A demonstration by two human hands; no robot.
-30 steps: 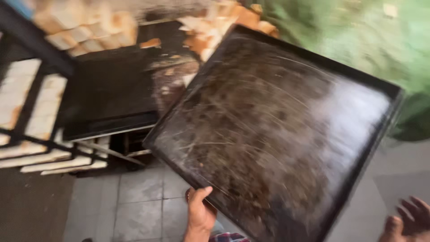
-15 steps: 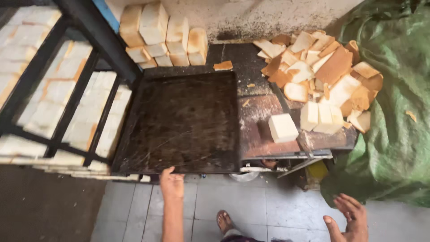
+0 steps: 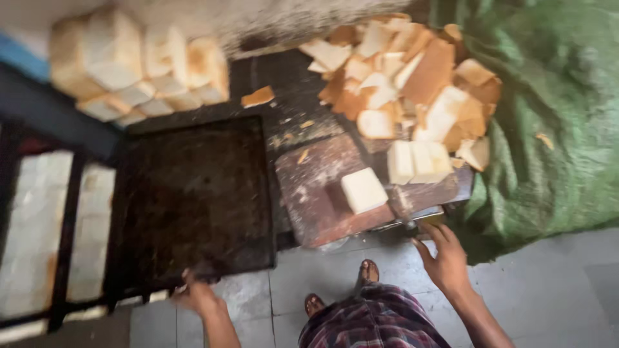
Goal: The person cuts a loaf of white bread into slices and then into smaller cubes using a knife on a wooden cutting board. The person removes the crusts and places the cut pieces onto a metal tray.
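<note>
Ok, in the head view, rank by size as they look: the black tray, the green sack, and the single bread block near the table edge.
1. Green sack, partly cut off
2. Black tray
3. Bread block

The left hand [image 3: 196,296] grips the near edge of a dark baking tray [image 3: 193,200] lying flat on the table [image 3: 309,193]. The right hand [image 3: 445,258], fingers spread, reaches the table's front edge near a bread slice [image 3: 364,190]; crusts [image 3: 412,84] are piled beyond, beside a green cloth [image 3: 554,129].
</note>
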